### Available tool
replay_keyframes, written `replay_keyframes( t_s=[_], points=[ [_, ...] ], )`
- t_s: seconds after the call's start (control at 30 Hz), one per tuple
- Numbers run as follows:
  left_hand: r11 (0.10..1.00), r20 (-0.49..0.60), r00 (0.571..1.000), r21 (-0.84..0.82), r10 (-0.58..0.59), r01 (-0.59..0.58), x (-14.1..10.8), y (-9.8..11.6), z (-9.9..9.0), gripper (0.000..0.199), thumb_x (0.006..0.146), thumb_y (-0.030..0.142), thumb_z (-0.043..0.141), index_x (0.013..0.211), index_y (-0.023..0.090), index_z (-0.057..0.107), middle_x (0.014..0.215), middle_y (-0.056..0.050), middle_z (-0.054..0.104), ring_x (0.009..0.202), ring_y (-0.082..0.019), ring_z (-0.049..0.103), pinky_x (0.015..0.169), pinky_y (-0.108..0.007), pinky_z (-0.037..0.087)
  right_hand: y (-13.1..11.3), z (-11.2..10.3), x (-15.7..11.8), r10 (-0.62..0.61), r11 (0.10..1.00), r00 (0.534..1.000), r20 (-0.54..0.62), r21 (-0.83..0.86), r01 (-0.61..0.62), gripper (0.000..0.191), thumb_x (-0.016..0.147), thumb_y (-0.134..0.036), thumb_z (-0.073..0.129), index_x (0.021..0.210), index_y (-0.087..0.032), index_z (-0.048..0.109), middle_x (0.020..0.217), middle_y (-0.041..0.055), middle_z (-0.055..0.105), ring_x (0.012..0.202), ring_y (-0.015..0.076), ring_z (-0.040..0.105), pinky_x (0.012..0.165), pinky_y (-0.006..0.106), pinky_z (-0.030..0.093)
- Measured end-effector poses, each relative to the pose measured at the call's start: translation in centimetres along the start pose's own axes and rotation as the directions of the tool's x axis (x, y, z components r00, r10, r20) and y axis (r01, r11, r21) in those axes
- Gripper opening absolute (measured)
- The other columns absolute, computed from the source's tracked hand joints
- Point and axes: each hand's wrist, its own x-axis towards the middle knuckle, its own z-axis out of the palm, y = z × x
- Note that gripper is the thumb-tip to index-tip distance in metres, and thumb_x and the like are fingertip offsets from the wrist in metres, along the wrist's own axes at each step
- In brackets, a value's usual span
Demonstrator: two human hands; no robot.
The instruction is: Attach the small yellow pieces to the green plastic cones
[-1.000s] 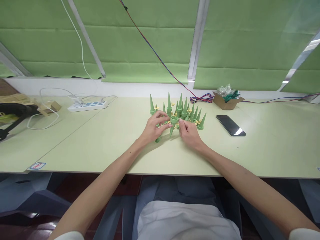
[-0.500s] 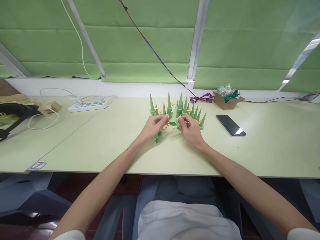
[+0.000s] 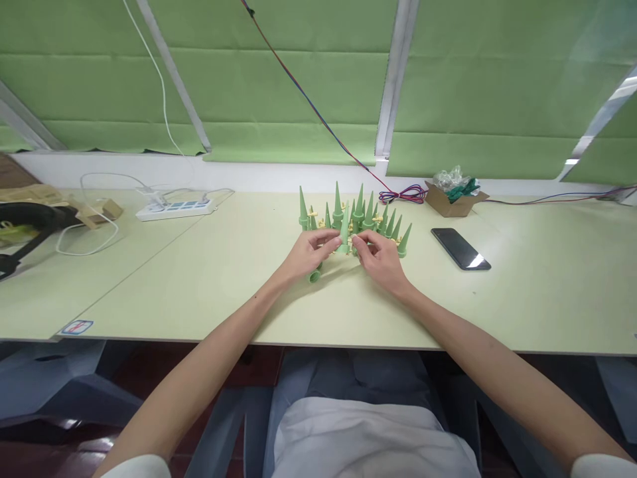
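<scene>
A green plastic cone (image 3: 344, 229) stands almost upright between my hands, point up. My left hand (image 3: 307, 253) pinches it low on its left side, thumb and forefinger together. On the cone's right, close to its base, my right hand (image 3: 382, 260) has its thumb and fingertips pressed together; whatever they hold is too small or hidden to name. Behind the hands rises a cluster of similar green cones (image 3: 358, 211) with small yellow pieces (image 3: 312, 216) among them. Below my left hand a green tube end (image 3: 314, 275) lies with its round opening toward me.
A black phone (image 3: 460, 249) lies right of the cones. Behind it are a small cardboard box (image 3: 452, 202) with plastic wrap and a coiled red-blue cable (image 3: 405, 194). A white power strip (image 3: 175, 209) and a black curved object (image 3: 37, 219) are on the left.
The cone between my hands has tipped from leaning, with its open base toward me, to nearly upright. My left fingers have moved slightly right and down onto it. My right hand barely moved.
</scene>
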Motion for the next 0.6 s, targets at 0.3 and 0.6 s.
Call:
replay_keyframes(
  t_s=[0.3,0.6],
  points=[
    [0.949,-0.049,0.963,0.195,0.263,-0.249,0.2,-1.1,0.3,0.026,0.087,0.039,0.07,0.103,0.019,0.074,0.098,-0.007,0.059,0.069,-0.011,0.051,0.059,-0.025,0.046,0.2,-0.2,0.0,0.051,0.998,0.998,0.023,-0.027,-0.05,0.042,0.097,-0.046,0.05,0.065,-0.02,0.051,0.055,-0.0027,0.043,0.052,0.0113,0.038,0.051,0.027,0.029],
    [0.909,-0.136,0.935,0.314,0.329,-0.274,0.5,-1.8,0.9,0.025,0.091,0.032,0.066,0.113,0.022,0.071,0.092,-0.004,0.055,0.064,-0.01,0.048,0.059,-0.025,0.045,0.3,0.2,0.3,0.062,0.996,0.995,-0.079,-0.063,-0.067,0.04,0.097,-0.046,0.052,0.067,-0.019,0.054,0.057,-0.0027,0.044,0.052,0.0113,0.04,0.052,0.027,0.03]
  ],
)
